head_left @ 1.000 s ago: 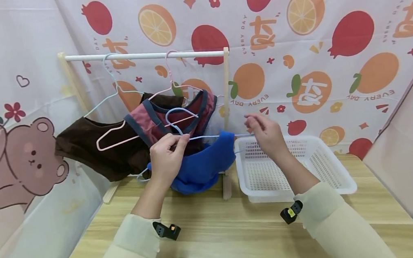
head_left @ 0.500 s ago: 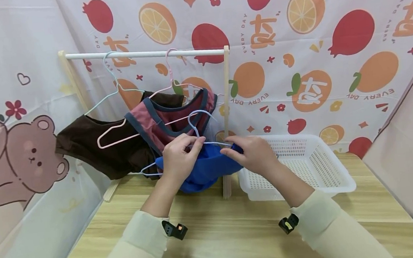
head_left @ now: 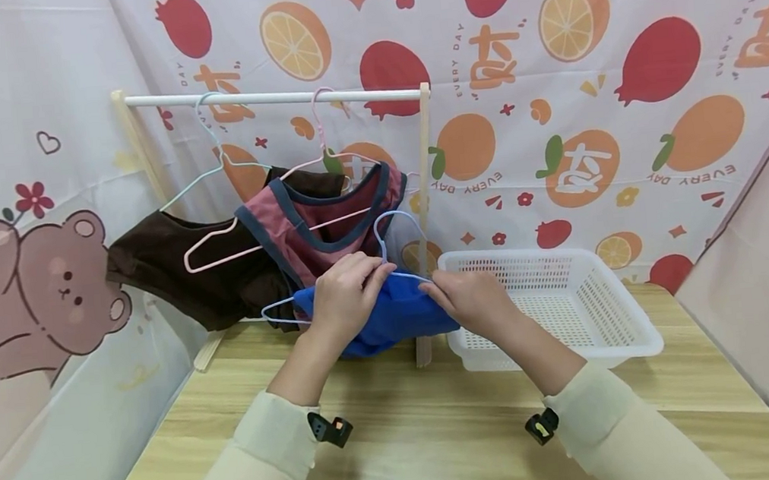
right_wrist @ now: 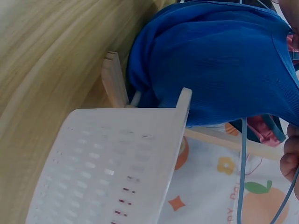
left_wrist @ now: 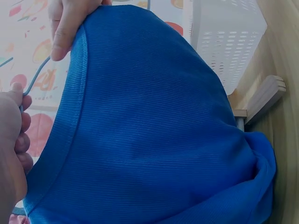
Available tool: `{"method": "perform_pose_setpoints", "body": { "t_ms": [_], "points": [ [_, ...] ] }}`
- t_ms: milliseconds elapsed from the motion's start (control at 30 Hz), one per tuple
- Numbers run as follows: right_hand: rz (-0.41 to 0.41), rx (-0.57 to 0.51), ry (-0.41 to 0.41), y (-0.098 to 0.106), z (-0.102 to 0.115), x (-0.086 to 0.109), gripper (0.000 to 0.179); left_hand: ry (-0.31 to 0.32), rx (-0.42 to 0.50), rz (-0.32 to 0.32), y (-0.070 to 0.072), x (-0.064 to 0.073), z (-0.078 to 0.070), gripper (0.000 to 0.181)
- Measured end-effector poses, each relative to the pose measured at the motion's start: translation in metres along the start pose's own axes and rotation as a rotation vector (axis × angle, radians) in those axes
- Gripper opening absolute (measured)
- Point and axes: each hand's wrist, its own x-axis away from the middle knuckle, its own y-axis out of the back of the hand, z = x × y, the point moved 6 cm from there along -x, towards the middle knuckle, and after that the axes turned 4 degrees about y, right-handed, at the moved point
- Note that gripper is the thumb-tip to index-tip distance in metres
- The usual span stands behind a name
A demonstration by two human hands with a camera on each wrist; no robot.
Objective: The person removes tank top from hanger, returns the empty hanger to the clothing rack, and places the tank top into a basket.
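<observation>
My left hand (head_left: 348,296) pinches a light blue clothes hanger (head_left: 380,233) just below its hook. From the hanger hangs a blue ribbed tank top (head_left: 400,307), which fills much of the left wrist view. The hanger's left end sticks out past the cloth. My right hand (head_left: 475,297) grips the top's right shoulder edge beside the hanger wire; its thumb presses on the cloth in the left wrist view. In the right wrist view, light blue hanger wire (right_wrist: 243,172) shows beyond the garment's edge. The hands hide part of the neckline.
A small rack with a white rail (head_left: 262,98) stands behind, carrying a brown top (head_left: 187,265) on a mint hanger and a pink top with dark trim (head_left: 328,218) on a pink hanger. At right, a white perforated basket (head_left: 553,359) stands on the wooden table (head_left: 429,434).
My right hand has come left and down from the hanger's right end onto the top's shoulder edge. My left hand, the hanger and the top have shifted right.
</observation>
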Motion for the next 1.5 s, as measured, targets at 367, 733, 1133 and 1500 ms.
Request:
{"method": "perform_pose_setpoints", "body": {
  "t_ms": [367,733,1133,1500],
  "points": [
    [-0.033,0.018,0.017,0.003,-0.011,0.021,0.029,-0.002,0.005,0.01,0.003,-0.001,0.0,0.014],
    [-0.123,-0.047,0.074,0.014,-0.02,0.038,0.026,0.021,-0.009,0.011,0.008,0.0,0.0,0.013],
    [-0.264,-0.11,-0.033,0.026,-0.046,0.06,0.042,0.055,-0.018,-0.053,0.02,-0.001,0.013,0.015],
    [-0.324,-0.159,-0.238,0.027,-0.07,0.078,0.02,0.07,-0.019,-0.074,0.023,0.0,0.016,0.015]
  ]
}}
